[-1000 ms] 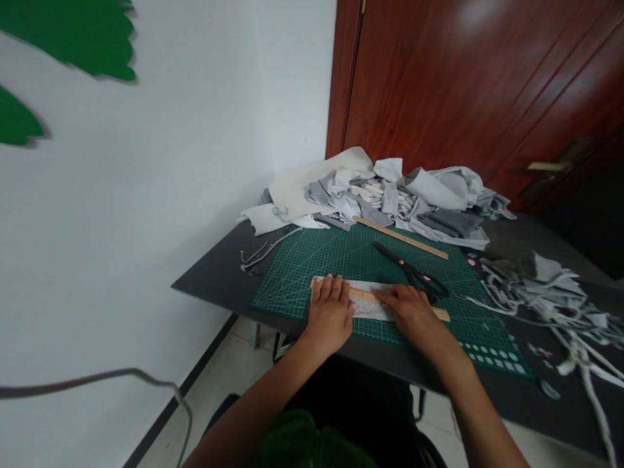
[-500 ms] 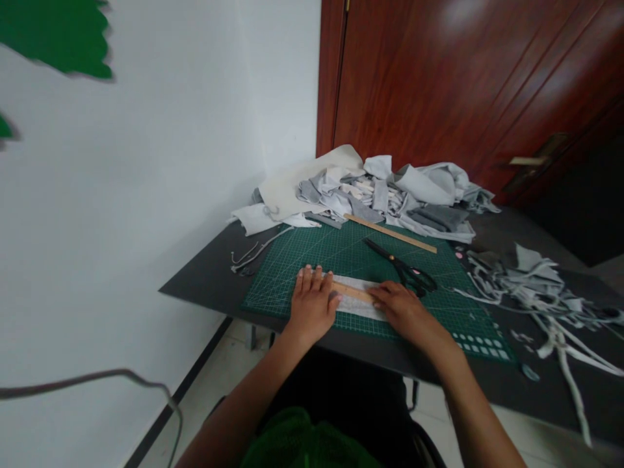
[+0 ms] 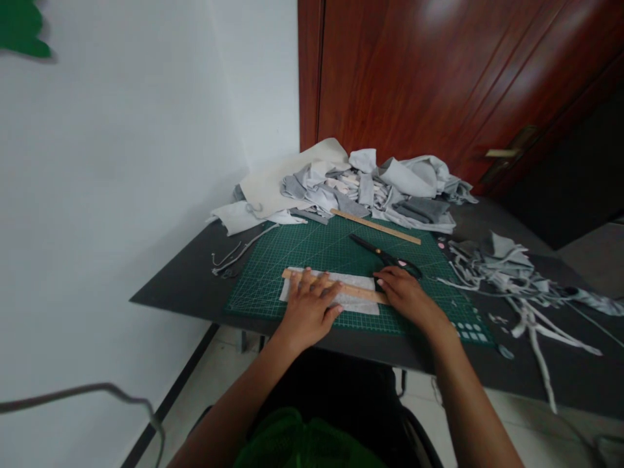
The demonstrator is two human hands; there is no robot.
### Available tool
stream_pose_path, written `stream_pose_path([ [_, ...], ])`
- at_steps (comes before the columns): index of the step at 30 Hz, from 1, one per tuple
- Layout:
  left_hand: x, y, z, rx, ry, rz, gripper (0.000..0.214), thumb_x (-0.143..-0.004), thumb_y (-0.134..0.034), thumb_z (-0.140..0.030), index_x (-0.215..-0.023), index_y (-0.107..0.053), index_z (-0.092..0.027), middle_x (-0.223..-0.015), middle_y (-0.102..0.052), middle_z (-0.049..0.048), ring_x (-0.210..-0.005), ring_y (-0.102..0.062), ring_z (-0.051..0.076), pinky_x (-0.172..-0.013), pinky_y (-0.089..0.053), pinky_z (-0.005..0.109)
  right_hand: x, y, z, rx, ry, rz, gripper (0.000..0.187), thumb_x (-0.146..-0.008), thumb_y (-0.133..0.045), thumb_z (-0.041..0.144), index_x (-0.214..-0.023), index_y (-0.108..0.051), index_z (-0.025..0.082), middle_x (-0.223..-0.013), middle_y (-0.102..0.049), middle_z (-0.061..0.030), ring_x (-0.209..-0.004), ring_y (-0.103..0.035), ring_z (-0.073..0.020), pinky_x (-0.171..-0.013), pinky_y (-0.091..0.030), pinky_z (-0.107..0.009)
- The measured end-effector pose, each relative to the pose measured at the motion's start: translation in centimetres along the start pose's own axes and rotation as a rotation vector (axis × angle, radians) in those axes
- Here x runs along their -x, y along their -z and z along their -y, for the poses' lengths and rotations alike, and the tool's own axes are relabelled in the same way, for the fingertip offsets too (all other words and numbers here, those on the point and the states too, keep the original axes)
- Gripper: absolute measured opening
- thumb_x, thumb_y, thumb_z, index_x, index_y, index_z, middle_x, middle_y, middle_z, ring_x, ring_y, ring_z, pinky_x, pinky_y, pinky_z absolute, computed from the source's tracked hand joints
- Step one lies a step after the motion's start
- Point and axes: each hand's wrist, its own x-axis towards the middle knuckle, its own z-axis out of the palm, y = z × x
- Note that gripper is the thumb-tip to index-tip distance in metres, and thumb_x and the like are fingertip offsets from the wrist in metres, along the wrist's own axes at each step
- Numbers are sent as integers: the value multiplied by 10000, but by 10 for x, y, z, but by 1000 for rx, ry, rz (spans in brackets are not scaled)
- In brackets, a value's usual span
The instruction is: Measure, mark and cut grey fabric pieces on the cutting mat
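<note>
My left hand [image 3: 309, 312] lies flat with its fingers spread, pressing a wooden ruler [image 3: 358, 292] onto a strip of pale grey cloth [image 3: 363, 306]. The ruler runs lengthwise over the strip and sticks out a little past both ends. At the ruler's right end rests my right hand [image 3: 405, 294], thumb and fingers drawn together around a small dark thing that I cannot make out. Cloth and ruler lie on a green cutting mat [image 3: 287, 244]. Black scissors [image 3: 363, 243] lie just beyond my right hand, their handles partly behind it.
A second wooden ruler [image 3: 377, 227] lies along the mat's far edge. Behind it is a heap of grey and white cloth pieces [image 3: 351, 188]. Cloth scraps and strips [image 3: 507, 266] lie to the right, thin cords [image 3: 244, 250] to the left. A white wall and wooden door [image 3: 404, 84] enclose the table.
My left hand's fingers have spread wider across the ruler. The ruler now shows on both sides of that hand. My right hand has shifted to the strip's far right corner. The view has swung slightly right.
</note>
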Motion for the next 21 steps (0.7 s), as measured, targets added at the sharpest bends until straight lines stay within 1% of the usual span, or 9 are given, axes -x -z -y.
stream_pose_path([
  [2,0,-1,-2,-19,21,-20,516,-1026,-519,-562,-1507,-537,-376,-1602,-486,59,-1538,-290,433,-1235,-155,706,0,-1,-10,25,-79,-42,399,-1065,-402,277,-1300,-711,180,-1338,-659,-161,-1240,-617,-295,-1041,-497,-499],
  [4,0,-3,-3,-34,39,-34,537,-1017,-522,-582,-1511,-534,-371,-1605,-477,85,-1532,-301,434,-1234,-165,695,1,1,-12,18,-106,-50,385,-1062,-419,294,-1276,-712,166,-1355,-659,-170,-1270,-604,-309,-1053,-483,-520],
  [5,0,-3,-3,-40,46,-36,544,-1017,-518,-587,-1515,-529,-370,-1608,-470,93,-1530,-306,432,-1233,-171,690,2,4,-10,-7,-96,-45,361,-1052,-460,314,-1252,-716,159,-1340,-669,-172,-1259,-611,-307,-1062,-476,-515],
  [7,0,-4,-3,-48,53,-33,550,-1019,-507,-592,-1523,-518,-372,-1615,-456,103,-1528,-309,433,-1230,-180,685,3,12,-2,-88,-50,-9,300,-993,-598,353,-1187,-727,165,-1269,-699,-156,-1192,-643,-292,-1059,-480,-476],
  [9,0,-4,-2,-51,47,-27,561,-1018,-498,-604,-1530,-507,-375,-1623,-441,109,-1530,-301,441,-1224,-178,692,3,19,7,-174,-19,54,250,-926,-699,340,-1122,-727,186,-1174,-720,-117,-1097,-670,-263,-1002,-506,-418],
  [11,0,-3,-1,-50,34,-18,592,-1005,-503,-633,-1540,-494,-379,-1631,-426,114,-1532,-289,456,-1217,-169,708,4,25,13,-219,-11,124,172,-932,-680,276,-1080,-723,198,-1094,-719,-88,-1029,-675,-236,-940,-515,-372],
  [13,0,-3,0,-48,16,-3,647,-975,-531,-675,-1551,-478,-385,-1643,-406,116,-1535,-272,476,-1208,-165,724,4,27,15,-215,-21,162,148,-957,-622,211,-1059,-729,204,-1047,-706,-77,-997,-670,-220,-921,-506,-350],
  [18,-1,-1,2,-59,3,29,768,-897,-584,-765,-1553,-480,-380,-1666,-373,117,-1546,-206,515,-1192,-159,756,2,24,8,-118,-100,122,185,-959,-597,167,-1054,-750,211,-1035,-691,-78,-1012,-659,-221,-949,-483,-344],
  [21,-2,-2,1,-63,1,32,789,-886,-575,-789,-1555,-476,-382,-1665,-377,111,-1548,-202,513,-1196,-144,757,2,23,5,-99,-80,114,197,-956,-603,163,-1076,-753,208,-1042,-702,-82,-1032,-657,-226,-971,-481,-354],
])
